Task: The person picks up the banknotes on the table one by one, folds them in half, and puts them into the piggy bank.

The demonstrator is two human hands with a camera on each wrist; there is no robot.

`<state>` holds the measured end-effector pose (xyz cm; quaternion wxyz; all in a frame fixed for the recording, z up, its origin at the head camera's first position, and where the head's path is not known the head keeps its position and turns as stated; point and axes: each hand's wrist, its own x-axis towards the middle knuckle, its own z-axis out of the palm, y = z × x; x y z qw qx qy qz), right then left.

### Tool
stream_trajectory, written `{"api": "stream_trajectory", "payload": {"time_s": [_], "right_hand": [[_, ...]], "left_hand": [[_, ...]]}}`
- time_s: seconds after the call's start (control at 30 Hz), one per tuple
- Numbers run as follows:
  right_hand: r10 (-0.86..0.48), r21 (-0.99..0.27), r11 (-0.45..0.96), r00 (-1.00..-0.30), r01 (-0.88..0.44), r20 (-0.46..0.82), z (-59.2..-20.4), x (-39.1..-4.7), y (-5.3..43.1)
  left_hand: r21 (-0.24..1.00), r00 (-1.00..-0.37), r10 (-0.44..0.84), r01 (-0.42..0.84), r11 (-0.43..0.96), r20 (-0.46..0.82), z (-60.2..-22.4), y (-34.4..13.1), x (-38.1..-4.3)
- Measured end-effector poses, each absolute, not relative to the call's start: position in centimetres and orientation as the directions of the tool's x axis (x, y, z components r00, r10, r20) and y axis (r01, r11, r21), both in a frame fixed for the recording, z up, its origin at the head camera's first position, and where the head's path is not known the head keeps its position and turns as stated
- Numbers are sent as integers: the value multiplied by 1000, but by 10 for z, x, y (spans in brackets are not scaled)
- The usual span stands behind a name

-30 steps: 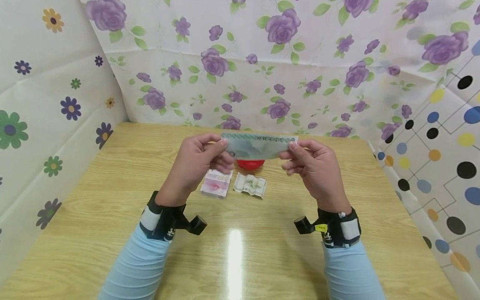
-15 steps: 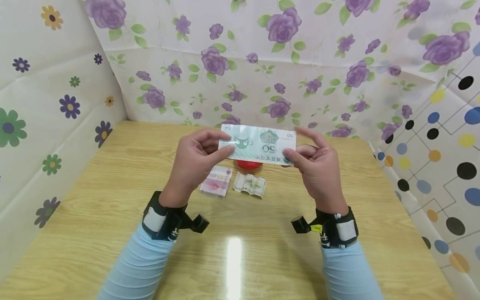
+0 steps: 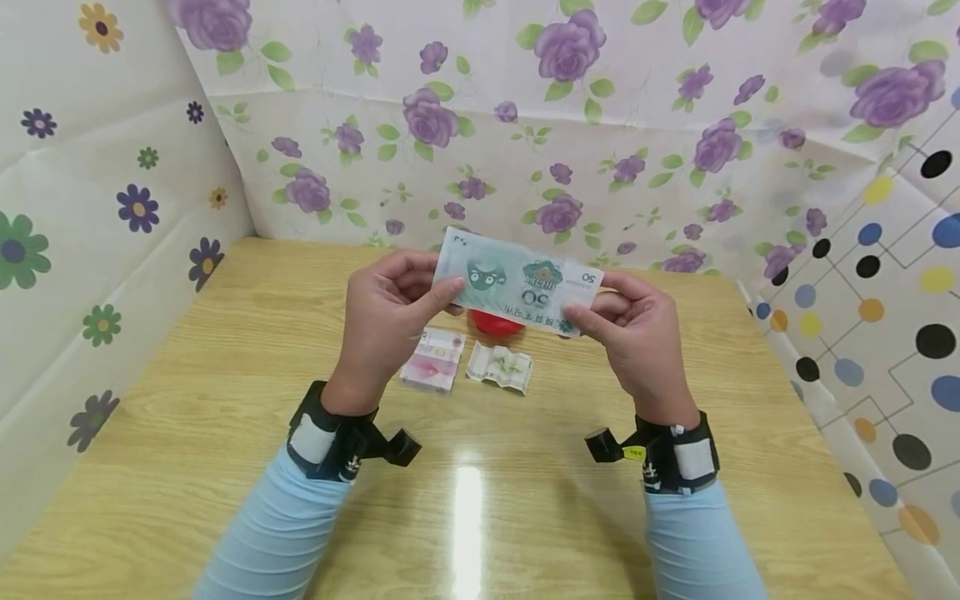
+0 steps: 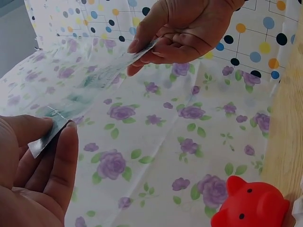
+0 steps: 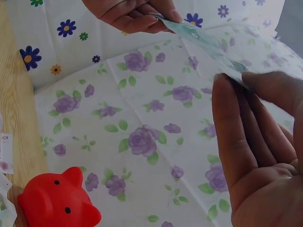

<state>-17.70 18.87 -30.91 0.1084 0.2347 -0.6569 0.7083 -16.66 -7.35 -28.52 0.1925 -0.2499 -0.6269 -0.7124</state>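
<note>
A green play banknote marked 50 is stretched between both hands above the table, its printing upside down in the head view. My left hand pinches its left end between thumb and fingers. At the other end my right hand pinches the lower right corner the same way. In both wrist views the note appears nearly edge-on. Behind and below it sits a red piggy bank, mostly hidden by the note in the head view.
On the wooden table a pink banknote lies left of a creased greenish-white banknote. Flowered cloth hangs behind the table; a dotted cloth flanks the right side.
The note has turned over from its plainer blue-green side to the side marked 50. Over the last half second it has tilted, its left end rising and its right end dropping slightly.
</note>
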Motion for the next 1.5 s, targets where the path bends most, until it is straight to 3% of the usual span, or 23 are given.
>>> {"api": "stream_trajectory", "payload": {"time_s": [0.23, 0.57, 0.93, 1.07, 1.5], "right_hand": [[-297, -890, -184, -840, -417, 454, -308, -174, 184], [-357, -889, -37, -825, -456, 438, -309, -170, 173], [-453, -905, 84, -825, -417, 338, -295, -155, 152], [-433, -913, 93, -842, -396, 321, -298, -155, 151], [-226, -953, -160, -930, -258, 290, -320, -172, 158]], "left_hand": [[765, -760, 104, 622, -170, 641, -285, -73, -165], [779, -742, 239, 603, -171, 626, -302, -73, -174], [799, -715, 364, 569, -193, 597, -280, -68, -156], [806, -729, 354, 569, -164, 586, -281, -68, -157], [898, -843, 317, 433, -78, 435, -302, -64, -175]]}}
